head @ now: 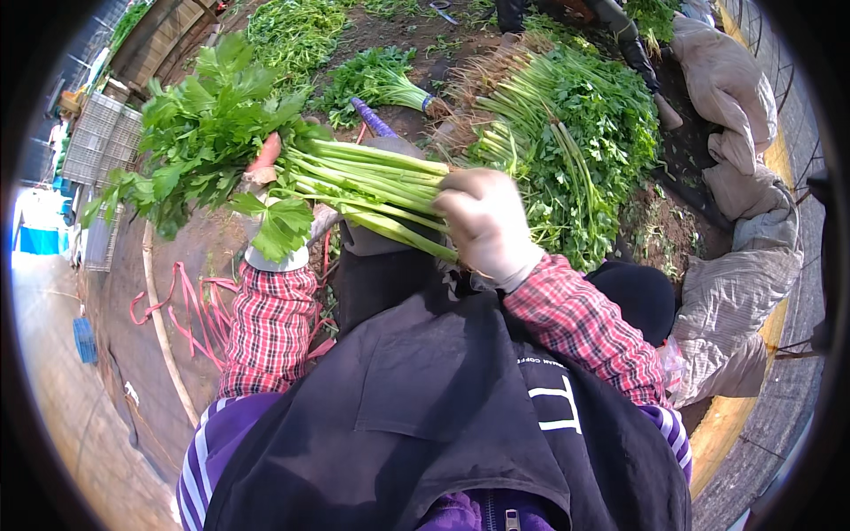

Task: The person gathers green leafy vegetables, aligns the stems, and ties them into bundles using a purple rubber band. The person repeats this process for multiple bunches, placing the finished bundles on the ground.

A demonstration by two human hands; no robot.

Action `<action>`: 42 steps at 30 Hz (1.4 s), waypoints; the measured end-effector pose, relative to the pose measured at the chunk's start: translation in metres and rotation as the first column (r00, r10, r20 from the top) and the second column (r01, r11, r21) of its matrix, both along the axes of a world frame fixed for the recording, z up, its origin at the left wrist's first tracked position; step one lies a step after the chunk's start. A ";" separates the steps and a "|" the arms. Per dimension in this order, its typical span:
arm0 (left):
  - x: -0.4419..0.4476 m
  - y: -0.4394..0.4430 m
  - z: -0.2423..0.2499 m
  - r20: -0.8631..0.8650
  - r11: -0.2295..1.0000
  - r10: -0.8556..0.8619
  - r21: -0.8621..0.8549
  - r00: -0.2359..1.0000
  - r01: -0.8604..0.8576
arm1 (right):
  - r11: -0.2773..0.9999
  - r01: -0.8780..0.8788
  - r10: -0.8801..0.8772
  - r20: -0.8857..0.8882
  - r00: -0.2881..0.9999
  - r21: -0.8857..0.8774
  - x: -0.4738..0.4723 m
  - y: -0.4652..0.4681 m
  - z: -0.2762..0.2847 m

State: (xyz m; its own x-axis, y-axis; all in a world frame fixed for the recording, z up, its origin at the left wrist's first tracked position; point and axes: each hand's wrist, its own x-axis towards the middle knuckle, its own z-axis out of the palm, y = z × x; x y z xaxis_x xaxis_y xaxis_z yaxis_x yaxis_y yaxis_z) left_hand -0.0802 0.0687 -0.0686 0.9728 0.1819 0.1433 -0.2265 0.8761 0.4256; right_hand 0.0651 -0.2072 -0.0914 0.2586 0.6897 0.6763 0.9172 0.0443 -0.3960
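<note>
A bunch of leafy green celery (372,182) lies across in front of my lap, leaves at the left and stalk ends at the right. My left hand (262,166), partly hidden by leaves, grips the bunch where the stalks meet the foliage. Its glove leaves a finger bare. At the stalk ends my gloved right hand (483,222) is curled closed around them, blurred by motion. The root ends are mostly hidden behind it. Both forearms wear red plaid sleeve covers, and a black apron (425,385) covers my front.
Ahead right lies a large pile of celery with roots (571,139). A tied celery bunch (382,86) rests beside a purple-wrapped handle (372,118). Pink ribbons (199,308) and a wooden stick (163,332) lie left, near plastic crates (99,136). Another person's legs (627,40) stand beyond.
</note>
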 end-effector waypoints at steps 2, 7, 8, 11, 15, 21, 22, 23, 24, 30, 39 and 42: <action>-0.002 -0.003 0.012 0.039 0.965 -0.231 -0.116 0.972 0.234 | 0.996 -0.020 0.028 0.097 0.995 -0.084 -0.019 0.021 0.003; -0.005 -0.024 0.001 -0.065 0.986 0.168 0.032 0.984 -0.166 | 0.987 0.077 -0.071 0.046 0.996 -0.143 -0.015 0.036 0.000; -0.007 -0.026 -0.001 -0.074 0.983 0.183 -0.005 0.980 -0.184 | 0.984 0.077 -0.072 0.037 0.997 -0.158 -0.016 0.037 0.002; -0.012 0.001 -0.021 0.005 0.996 0.024 -0.089 1.000 -0.023 | 0.979 0.117 -0.107 0.067 0.992 -0.164 -0.022 0.050 0.008; -0.010 0.019 -0.035 0.032 0.998 -0.009 -0.054 0.999 0.011 | 0.998 0.036 -0.037 -0.020 0.999 -0.051 -0.016 0.057 -0.004; 0.002 -0.031 0.006 -0.247 0.915 0.401 0.138 0.882 -0.378 | 0.943 -0.116 0.317 -0.948 0.029 0.312 -0.022 0.018 -0.009; 0.003 -0.036 0.012 -0.256 0.930 0.367 0.075 0.894 -0.360 | 0.939 -0.096 0.318 -0.941 -0.115 0.329 -0.020 0.010 -0.007; 0.004 -0.038 0.014 -0.263 0.940 0.331 0.011 0.906 -0.340 | 0.937 -0.073 0.315 -0.914 -0.255 0.343 -0.017 0.000 -0.003; 0.002 -0.036 0.012 -0.227 0.941 0.335 0.023 0.915 -0.338 | 0.898 -0.094 0.390 -0.876 -0.283 0.430 -0.011 -0.007 -0.009; 0.001 -0.018 0.005 -0.174 0.987 0.160 0.058 0.972 -0.152 | 0.977 -0.209 0.060 -0.991 0.116 0.034 0.012 -0.041 -0.035; -0.006 0.025 -0.018 -0.109 0.974 -0.209 -0.114 0.972 0.197 | 0.978 -0.003 -0.126 -0.598 0.791 -0.209 0.009 -0.019 -0.027; -0.008 0.016 0.000 -0.188 0.991 0.069 0.124 0.980 -0.046 | 0.889 0.089 -0.456 -0.851 0.260 -0.449 0.024 -0.037 -0.061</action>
State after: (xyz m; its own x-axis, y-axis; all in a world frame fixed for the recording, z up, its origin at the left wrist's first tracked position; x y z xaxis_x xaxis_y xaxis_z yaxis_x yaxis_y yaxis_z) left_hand -0.0881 0.0848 -0.0688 0.9727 0.2312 -0.0210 -0.1790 0.8045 0.5663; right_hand 0.0894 -0.2439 -0.1520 0.7791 0.5226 -0.3463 -0.1385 -0.3952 -0.9081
